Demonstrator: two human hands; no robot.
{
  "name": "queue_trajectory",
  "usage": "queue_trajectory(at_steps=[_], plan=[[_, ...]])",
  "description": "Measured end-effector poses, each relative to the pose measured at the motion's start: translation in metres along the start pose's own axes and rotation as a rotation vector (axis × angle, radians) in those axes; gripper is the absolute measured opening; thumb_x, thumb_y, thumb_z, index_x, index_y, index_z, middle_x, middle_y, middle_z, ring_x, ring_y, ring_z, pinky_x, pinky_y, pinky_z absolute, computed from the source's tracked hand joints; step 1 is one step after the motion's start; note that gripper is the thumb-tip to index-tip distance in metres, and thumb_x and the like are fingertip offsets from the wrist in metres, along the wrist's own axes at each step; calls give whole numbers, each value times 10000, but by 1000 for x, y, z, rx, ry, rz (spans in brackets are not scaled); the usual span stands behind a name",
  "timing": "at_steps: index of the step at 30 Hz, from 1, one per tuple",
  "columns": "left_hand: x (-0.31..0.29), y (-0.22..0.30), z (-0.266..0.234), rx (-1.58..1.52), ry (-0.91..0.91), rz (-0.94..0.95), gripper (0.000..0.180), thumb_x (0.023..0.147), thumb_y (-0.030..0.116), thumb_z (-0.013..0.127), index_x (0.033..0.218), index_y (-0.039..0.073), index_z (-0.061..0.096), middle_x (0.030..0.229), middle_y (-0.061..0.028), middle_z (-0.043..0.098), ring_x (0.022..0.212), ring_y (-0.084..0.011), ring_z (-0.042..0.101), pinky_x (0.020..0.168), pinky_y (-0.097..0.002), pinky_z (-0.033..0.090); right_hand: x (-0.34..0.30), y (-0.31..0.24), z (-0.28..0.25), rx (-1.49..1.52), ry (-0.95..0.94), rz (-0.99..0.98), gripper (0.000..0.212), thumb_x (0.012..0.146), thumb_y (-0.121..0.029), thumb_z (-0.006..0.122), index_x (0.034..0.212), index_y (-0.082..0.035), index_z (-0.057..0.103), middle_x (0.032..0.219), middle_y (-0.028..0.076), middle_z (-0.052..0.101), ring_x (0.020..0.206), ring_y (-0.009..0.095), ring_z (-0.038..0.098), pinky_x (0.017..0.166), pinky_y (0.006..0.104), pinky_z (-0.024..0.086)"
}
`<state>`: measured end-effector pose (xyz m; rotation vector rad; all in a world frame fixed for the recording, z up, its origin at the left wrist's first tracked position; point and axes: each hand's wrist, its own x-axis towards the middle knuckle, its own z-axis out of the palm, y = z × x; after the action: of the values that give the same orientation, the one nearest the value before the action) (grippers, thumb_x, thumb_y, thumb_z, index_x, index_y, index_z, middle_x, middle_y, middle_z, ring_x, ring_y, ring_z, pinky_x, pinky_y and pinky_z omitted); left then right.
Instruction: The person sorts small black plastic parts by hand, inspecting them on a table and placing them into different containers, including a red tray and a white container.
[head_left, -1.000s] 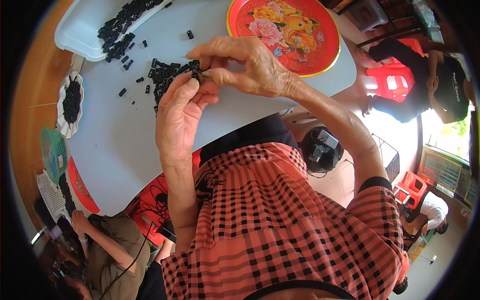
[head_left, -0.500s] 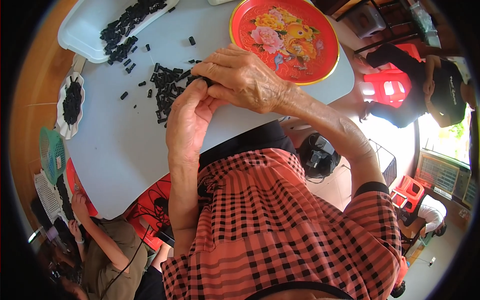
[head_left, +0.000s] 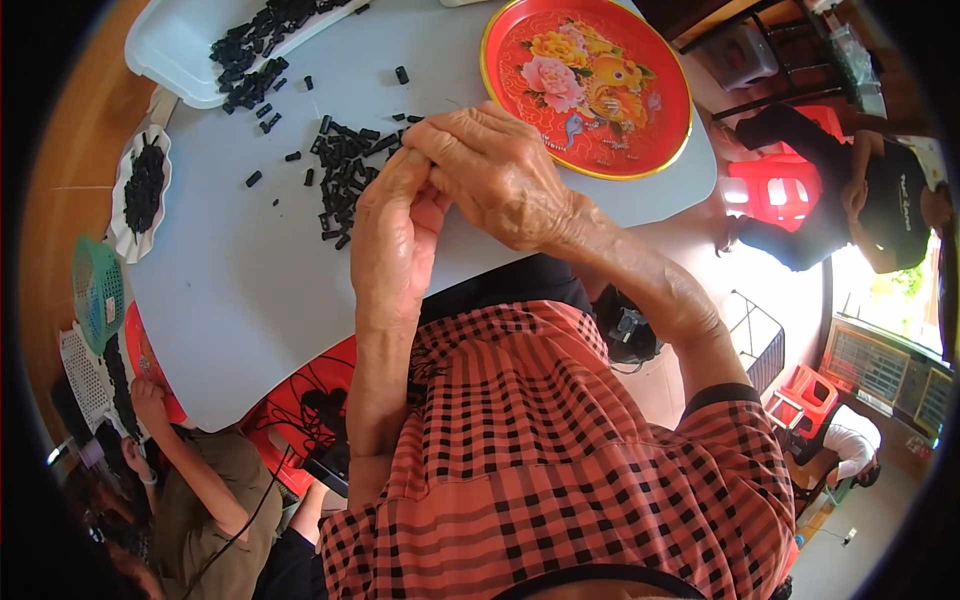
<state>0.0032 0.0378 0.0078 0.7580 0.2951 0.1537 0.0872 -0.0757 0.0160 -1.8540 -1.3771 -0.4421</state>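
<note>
Black pieces lie heaped on the pale table, just beside the left hand. On my feed, it meets the right hand near the red tray; I cannot tell whether either grips anything.

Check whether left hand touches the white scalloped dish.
Apart: the head view shows pale grey tabletop between the left hand and the white scalloped dish.

Basket: green mesh — at the far left;
Grey stool: upper right;
Red chair: beside a standing person in black;
Wire rack: black, open-framed;
Seated person: white top — near a red stool;
Lower-left person: brown clothing.
</note>
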Motion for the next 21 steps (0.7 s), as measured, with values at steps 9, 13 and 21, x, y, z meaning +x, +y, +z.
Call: queue_trajectory(at_steps=[9,13,21], plan=[[-2,11,-7,76,-47,174,369,991,238,380,1142,-84,479,1013,-195,640,974,-223,602,883,-343,462,81,69,-37,-406,136,-6,222,807,-186,687,968,-38,647,787,93,656,606,200,624,557,291,511],[-10,8,-16,123,-7,150,336,972,198,418,1126,-92,488,961,-193,650,943,-229,611,864,-343,469,145,90,-69,-351,199,-191,348,770,-169,694,1019,56,600,856,215,615,759,321,613,658,393,488],[-17,13,-18,174,10,207,259,949,161,470,1058,-57,558,898,-145,648,872,-195,616,820,-318,477,83,72,14,-195,-431,214,260,793,-283,662,832,-25,658,802,225,639,748,370,640,690,445,520]])
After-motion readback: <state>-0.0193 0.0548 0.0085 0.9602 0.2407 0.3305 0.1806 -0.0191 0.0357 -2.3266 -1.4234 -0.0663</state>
